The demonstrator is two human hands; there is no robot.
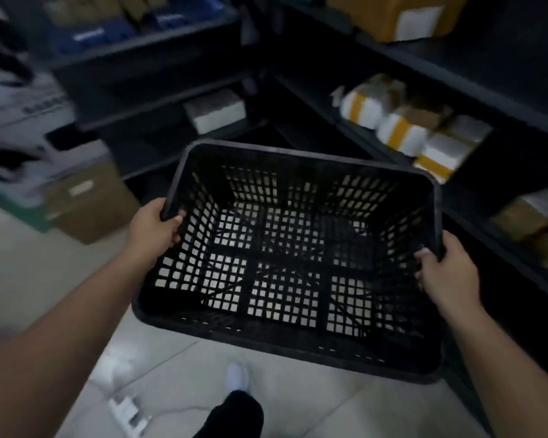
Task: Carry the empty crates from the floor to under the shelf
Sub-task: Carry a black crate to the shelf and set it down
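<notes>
An empty black lattice crate hangs in front of me above the floor, tilted slightly away. My left hand grips its left rim, fingers curled inside. On the opposite rim my right hand holds the same way. Pale floor tiles show through the crate's mesh bottom. Dark metal shelves stand ahead and to the right; the space beneath the lowest shelf behind the crate is dark.
Parcels wrapped in white and yellow tape lie on the right shelf. A cardboard box stands on the floor at left, with a white box on a low shelf behind. My foot and a small white object are on the tiles below.
</notes>
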